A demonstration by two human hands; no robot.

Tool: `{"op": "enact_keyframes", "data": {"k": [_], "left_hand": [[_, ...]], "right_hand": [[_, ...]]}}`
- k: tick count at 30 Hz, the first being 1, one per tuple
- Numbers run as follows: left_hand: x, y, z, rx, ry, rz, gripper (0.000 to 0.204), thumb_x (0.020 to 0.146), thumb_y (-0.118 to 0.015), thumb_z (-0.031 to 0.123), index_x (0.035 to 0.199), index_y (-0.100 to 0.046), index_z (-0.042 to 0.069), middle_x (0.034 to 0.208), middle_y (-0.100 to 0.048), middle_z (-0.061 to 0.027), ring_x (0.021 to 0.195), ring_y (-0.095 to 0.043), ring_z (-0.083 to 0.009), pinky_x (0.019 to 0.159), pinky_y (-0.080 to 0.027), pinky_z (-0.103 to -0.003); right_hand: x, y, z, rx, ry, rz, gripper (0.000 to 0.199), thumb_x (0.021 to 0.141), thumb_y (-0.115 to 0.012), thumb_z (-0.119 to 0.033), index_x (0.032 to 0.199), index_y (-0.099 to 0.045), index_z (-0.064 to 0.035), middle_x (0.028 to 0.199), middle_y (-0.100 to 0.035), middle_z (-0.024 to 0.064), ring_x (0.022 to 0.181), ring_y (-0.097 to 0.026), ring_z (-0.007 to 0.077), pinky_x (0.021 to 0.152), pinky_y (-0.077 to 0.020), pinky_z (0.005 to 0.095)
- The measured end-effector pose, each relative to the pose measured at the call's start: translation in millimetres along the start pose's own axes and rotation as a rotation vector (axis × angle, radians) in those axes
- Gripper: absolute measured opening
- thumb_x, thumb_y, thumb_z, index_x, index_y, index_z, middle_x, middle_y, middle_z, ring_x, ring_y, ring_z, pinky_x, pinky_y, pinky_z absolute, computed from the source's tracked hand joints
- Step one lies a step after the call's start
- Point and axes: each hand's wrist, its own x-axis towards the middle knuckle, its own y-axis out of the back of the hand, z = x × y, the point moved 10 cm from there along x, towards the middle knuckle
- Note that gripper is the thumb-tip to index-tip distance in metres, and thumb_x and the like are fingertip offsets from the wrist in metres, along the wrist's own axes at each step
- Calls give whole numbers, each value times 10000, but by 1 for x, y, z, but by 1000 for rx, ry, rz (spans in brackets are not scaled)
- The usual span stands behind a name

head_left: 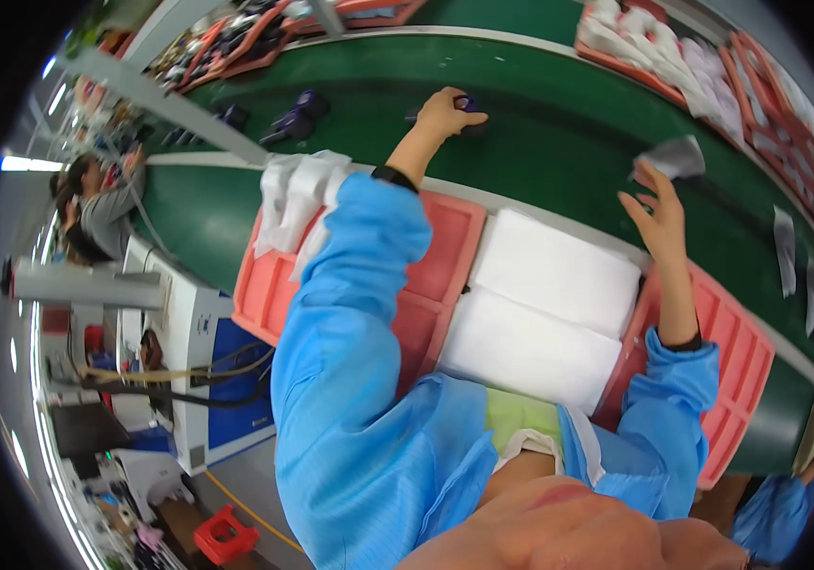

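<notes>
Head view, hands
Left hand (pixel 445 112): stretched far out over the green conveyor belt (pixel 540 123), fingers curled down onto a small dark part (pixel 467 103) that lies on the belt; the part is mostly hidden under the fingers, so how firm the hold is I cannot tell.
Right hand (pixel 656 211): raised over the belt's near edge, fingers spread and loose, fingertips just beside or touching a small grey bag (pixel 675 157); whether it pinches the bag is not clear.
Sleeves: both forearms are in blue smock sleeves; a dark band sits at the left wrist.

Head view, containers
Pink tray, left (pixel 445 256): shallow, divided into compartments, lying under the left arm between the person and the belt; a heap of white bags (pixel 298 195) rests on its far left corner, and the compartments that show look bare.
White foam pads (pixel 545 313): two flat blocks side by side, between the two pink trays.
Pink tray, right (pixel 735 351): under the right forearm, its visible compartments bare.
Orange trays, far side (pixel 701 76): beyond the belt at upper right, filled with rows of white packets.
Orange trays, upper left (pixel 236 43): hold dark parts, too small to make out.

Head view, belt
Loose dark parts (pixel 298 116): on the belt, left of the left hand, well apart from it.
Grey bags (pixel 785 249): several flat ones on the belt at the right.
</notes>
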Motion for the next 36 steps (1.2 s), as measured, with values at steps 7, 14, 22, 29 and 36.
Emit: {"op": "enact_keyframes", "data": {"k": [7, 14, 22, 29, 36], "left_hand": [[-153, -94, 152, -381, -456, -316, 610, 664, -841, 216, 1163, -559, 6, 1059, -600, -153, 846, -625, -234, 723, -524, -306], [-221, -87, 197, -257, -689, 88, 434, 723, -775, 196, 1079, -567, 63, 982, -579, -123, 761, -617, -289, 653, -507, -369], [-260, -201, 178, 338, -870, -477, 258, 766, -729, 271, 888, -600, 83, 893, -590, -82, 732, -625, -311, 612, -499, -406], [-213, -178, 140, -308, -542, -580, 129, 828, -699, 140, 844, -628, 34, 723, -592, -28, 568, -548, -125, 518, -431, -273], [-180, -113, 135, -649, -333, -402, 73, 875, -657, 83, 872, -626, 17, 719, -566, 35, 568, -449, -4, 501, -341, -172]], "right_hand": [[-15, -29, -70, -187, 184, -43, 629, 640, -799, -197, 1203, -557, -54, 1125, -617, 139, 992, -617, 302, 820, -499, 360], [-8, 19, -42, -396, -73, 80, 521, 602, -737, -211, 1076, -586, -55, 1011, -639, 135, 908, -621, 343, 764, -505, 393], [-3, 15, -20, -468, -93, 107, 483, 595, -742, -220, 1028, -606, -54, 952, -648, 140, 884, -630, 332, 770, -508, 405], [3, 43, -36, -237, -48, 117, 514, 595, -752, -188, 1060, -606, -29, 944, -646, 146, 834, -630, 286, 779, -506, 342], [-20, 95, -85, 69, 29, 107, 574, 609, -745, -109, 1142, -573, 13, 969, -622, 39, 876, -573, 117, 820, -464, 254]]}}
